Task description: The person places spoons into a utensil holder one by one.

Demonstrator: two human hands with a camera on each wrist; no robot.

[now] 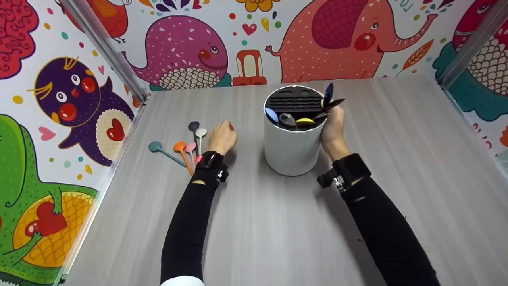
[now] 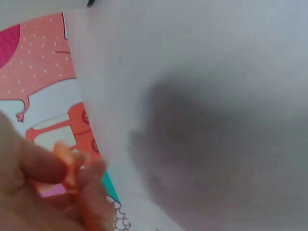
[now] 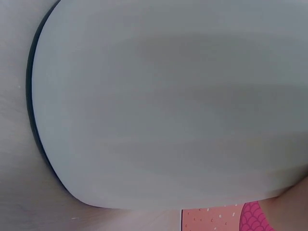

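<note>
My left hand (image 1: pixel 223 137) is above the table, just right of a group of small spoons. Between thumb and fingers it pinches a slim orange piece (image 2: pixel 72 175), mostly covered by the hand. Standing on the table, a white cylindrical utensil holder (image 1: pixel 291 151) has a black slotted insert (image 1: pixel 295 99). My right hand (image 1: pixel 334 129) holds its right side, the fingers partly hidden behind it. Spoon heads fill its front: a light blue one (image 1: pixel 271 115), a grey one (image 1: pixel 287 120) and a yellow one (image 1: pixel 305 122). Dark utensils (image 1: pixel 328 95) stick out at the right rim.
Left of my left hand lie a teal spoon (image 1: pixel 155 146), an orange spoon (image 1: pixel 179 147), a pink spoon (image 1: pixel 191 148), a white spoon (image 1: pixel 201 133) and a dark blue spoon (image 1: pixel 193 126). Walls printed with cartoon animals border the table (image 1: pixel 254 230) at the back and sides.
</note>
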